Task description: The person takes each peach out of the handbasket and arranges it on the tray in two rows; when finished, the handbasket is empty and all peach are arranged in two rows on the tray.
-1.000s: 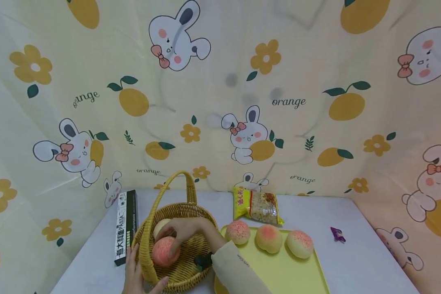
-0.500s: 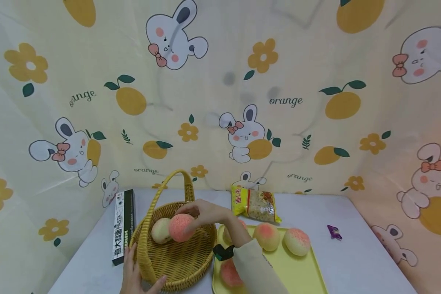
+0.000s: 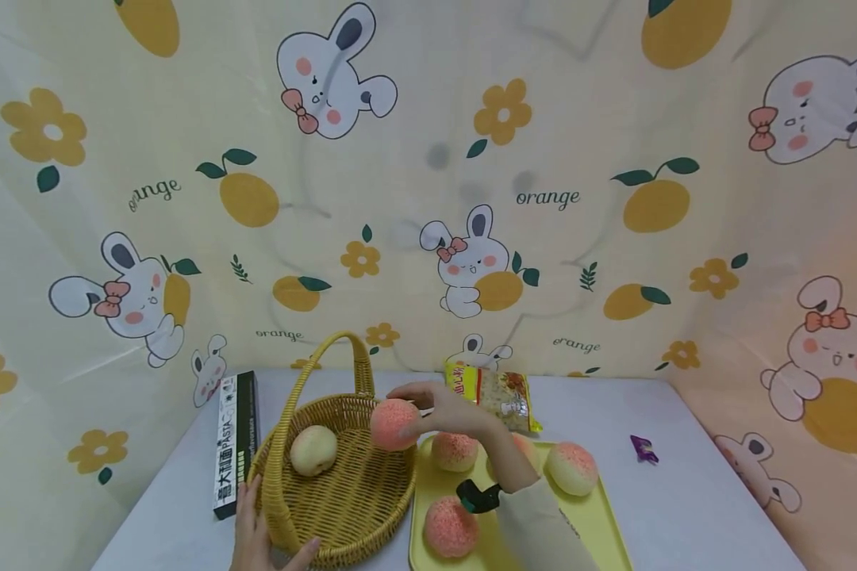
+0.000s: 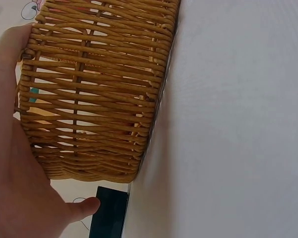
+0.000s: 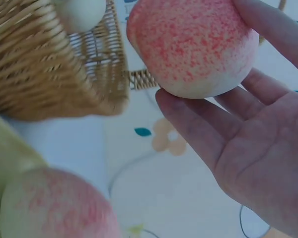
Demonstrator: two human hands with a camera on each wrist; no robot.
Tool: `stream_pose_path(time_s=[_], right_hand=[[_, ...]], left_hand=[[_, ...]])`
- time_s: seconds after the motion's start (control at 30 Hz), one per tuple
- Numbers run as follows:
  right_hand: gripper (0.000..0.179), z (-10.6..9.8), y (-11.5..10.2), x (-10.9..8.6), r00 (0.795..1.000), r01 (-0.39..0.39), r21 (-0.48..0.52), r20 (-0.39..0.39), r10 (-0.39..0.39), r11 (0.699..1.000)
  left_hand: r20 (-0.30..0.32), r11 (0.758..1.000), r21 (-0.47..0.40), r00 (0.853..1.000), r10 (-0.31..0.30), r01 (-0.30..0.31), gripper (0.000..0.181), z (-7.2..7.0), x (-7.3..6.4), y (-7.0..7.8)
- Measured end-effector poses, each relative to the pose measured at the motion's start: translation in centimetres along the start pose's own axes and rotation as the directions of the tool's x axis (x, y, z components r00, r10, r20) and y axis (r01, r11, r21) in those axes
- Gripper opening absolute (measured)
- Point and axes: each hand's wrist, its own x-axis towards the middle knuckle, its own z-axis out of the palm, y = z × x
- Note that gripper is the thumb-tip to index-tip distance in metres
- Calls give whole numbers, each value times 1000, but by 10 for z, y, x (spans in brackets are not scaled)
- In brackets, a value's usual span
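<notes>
My right hand [image 3: 439,406] holds a speckled pink peach [image 3: 394,424] by thumb and fingers, above the right rim of a wicker basket [image 3: 343,507]. Up close in the right wrist view, the peach [image 5: 196,47] sits between the thumb and fingertips. One pale peach [image 3: 313,450] lies in the basket at its left side. My left hand [image 3: 257,531] rests against the basket's near-left side with fingers spread. In the left wrist view, that hand [image 4: 25,183] touches the woven wall [image 4: 99,99]. Several pink-and-cream peaches, including a near one [image 3: 451,526], sit on a yellow tray [image 3: 607,523].
A black-and-white pasta box [image 3: 234,444] lies left of the basket. Behind the tray lies a yellow pasta bag [image 3: 510,400]. A small purple wrapped sweet [image 3: 643,450] is on the white table [image 3: 693,492] at right. A printed curtain [image 3: 400,317] surrounds the table.
My right hand has lifted the pink peach from inside the basket and carried it right, to the rim beside the tray. My left hand stays at the basket.
</notes>
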Motion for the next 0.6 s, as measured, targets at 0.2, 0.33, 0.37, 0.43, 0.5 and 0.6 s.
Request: stream_pose_path(time_s=[0.2, 0.33, 0.37, 0.43, 0.5, 0.6], right_hand=[[64, -9, 2, -30, 996, -40, 5, -81, 40, 999], [63, -14, 5, -50, 987, -91, 19, -134, 93, 996], [62, -15, 5, -54, 985, -100, 29, -140, 103, 995], [63, -17, 6, -63, 981, -115, 39, -153, 119, 993], [63, -19, 7, -71, 978, -119, 41, -170, 124, 992], [64, -19, 9, -83, 974, -114, 50, -193, 121, 992]], left_hand=[[6, 1000, 9, 1000, 5, -5, 107, -1, 0, -1], [7, 1000, 15, 1000, 12, -12, 107, -1, 1, 0], [7, 1000, 12, 1000, 16, -16, 106, -1, 1, -1], [10, 1000, 10, 1000, 21, -21, 106, -1, 2, -1], [16, 1000, 10, 1000, 21, -21, 105, -2, 2, -1], [27, 1000, 8, 1000, 7, -7, 107, -2, 1, 1]])
